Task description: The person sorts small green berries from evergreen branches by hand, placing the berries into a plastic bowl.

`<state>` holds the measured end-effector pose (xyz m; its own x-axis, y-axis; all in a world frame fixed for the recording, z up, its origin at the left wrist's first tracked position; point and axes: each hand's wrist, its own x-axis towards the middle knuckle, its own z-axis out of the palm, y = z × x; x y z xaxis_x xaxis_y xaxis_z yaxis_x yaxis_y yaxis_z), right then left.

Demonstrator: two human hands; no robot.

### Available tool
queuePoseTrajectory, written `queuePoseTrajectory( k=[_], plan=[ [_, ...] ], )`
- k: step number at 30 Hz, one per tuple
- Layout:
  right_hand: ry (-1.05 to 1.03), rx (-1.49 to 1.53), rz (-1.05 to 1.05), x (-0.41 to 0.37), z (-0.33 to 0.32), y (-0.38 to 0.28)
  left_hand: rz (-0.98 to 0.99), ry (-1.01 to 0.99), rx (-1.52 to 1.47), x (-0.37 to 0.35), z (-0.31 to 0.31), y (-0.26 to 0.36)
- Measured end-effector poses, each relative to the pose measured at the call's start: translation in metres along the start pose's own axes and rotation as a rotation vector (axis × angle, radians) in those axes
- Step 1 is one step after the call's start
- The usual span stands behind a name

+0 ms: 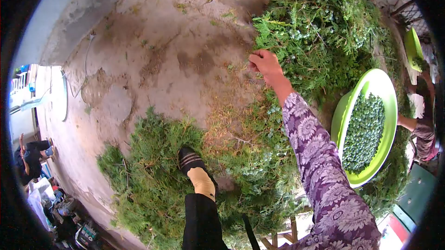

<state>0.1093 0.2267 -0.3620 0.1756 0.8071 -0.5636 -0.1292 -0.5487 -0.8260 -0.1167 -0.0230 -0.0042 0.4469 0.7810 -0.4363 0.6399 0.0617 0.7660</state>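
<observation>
My right hand (pixel 266 63), in a purple flowered sleeve (pixel 320 162), reaches over the ground at the edge of a pile of green conifer branches (pixel 324 36). Its fingers are curled together. Whatever they may hold is too small or hidden to make out. Small pale blue-green cones show among the sprays near the hand. To the right of my forearm, a light green plastic basin (pixel 340 115) holds a heap of small green cones (pixel 364 134). My left hand is out of the picture.
More cut branches (pixel 153 171) lie around my shoe (pixel 191 158). Brown plant bits litter the bare ground (pixel 162 78). A person's forearm (pixel 408 122) appears beyond the basin, near another green container (pixel 412 48). At far left sits another person (pixel 32 159) near piled belongings (pixel 60 208).
</observation>
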Motion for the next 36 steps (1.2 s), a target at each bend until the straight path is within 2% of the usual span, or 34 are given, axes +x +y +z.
queuePoseTrajectory(
  k=[1,2,4,5,7,11,13,14,16,17,18,20,24,26,27,29,30,32,34,36],
  plan=[
    [0.086,-0.263,-0.101,0.013,0.001,0.007,0.002,-0.001,0.005,0.003,-0.001,0.0],
    [0.085,-0.261,-0.099,0.022,0.003,0.015,0.002,-0.003,0.011,0.0,0.001,-0.002],
    [0.326,-0.865,-0.52,0.033,0.012,0.027,0.0,-0.01,0.027,0.008,-0.001,-0.002],
    [0.323,-0.861,-0.517,0.033,0.019,0.03,-0.002,-0.012,0.034,0.008,-0.001,-0.002],
    [0.388,-1.043,-0.486,0.03,0.03,0.036,-0.003,-0.016,0.044,0.013,-0.002,-0.003],
    [0.329,-0.972,-0.407,0.026,0.034,0.027,0.003,-0.018,0.055,0.016,-0.003,-0.004],
    [0.273,-0.657,-0.489,0.025,0.038,0.026,0.003,-0.017,0.058,0.012,-0.002,-0.007],
    [0.271,-0.657,-0.487,0.023,0.044,0.026,0.003,-0.019,0.062,0.014,-0.002,-0.008],
    [0.147,-0.817,-0.63,0.02,0.059,0.026,0.003,-0.023,0.073,0.021,-0.003,-0.008],
    [0.168,-0.924,-0.688,0.021,0.065,0.03,0.004,-0.023,0.08,0.02,-0.002,-0.009],
    [0.168,-0.921,-0.69,0.022,0.07,0.034,0.005,-0.023,0.087,0.018,-0.002,-0.01],
    [0.246,-0.999,-0.545,0.021,0.078,0.04,0.007,-0.024,0.098,0.016,-0.001,-0.011],
    [0.322,-1.085,-0.538,0.024,0.076,0.045,0.019,-0.019,0.113,0.015,-0.002,-0.014],
    [0.22,-0.659,-0.451,0.017,0.062,0.038,0.029,-0.017,0.119,0.011,-0.003,-0.015],
    [0.223,-0.663,-0.455,0.011,0.057,0.032,0.036,-0.015,0.12,0.021,-0.007,-0.014],
    [0.001,0.206,0.181,-0.009,0.045,0.015,0.055,-0.012,0.123,0.018,-0.009,-0.011],
    [0.002,0.204,0.168,-0.029,0.042,0.002,0.069,-0.006,0.129,0.017,-0.011,-0.007],
    [-0.157,0.653,0.398,-0.082,0.037,-0.019,0.104,0.012,0.148,0.016,-0.016,0.007],
    [-0.549,0.76,0.345,-0.116,0.023,-0.022,0.149,0.033,0.171,-0.003,-0.019,0.021],
    [-0.622,0.732,0.349,-0.159,0.016,-0.046,0.319,0.138,0.264,-0.011,-0.011,-0.001]
  ],
)
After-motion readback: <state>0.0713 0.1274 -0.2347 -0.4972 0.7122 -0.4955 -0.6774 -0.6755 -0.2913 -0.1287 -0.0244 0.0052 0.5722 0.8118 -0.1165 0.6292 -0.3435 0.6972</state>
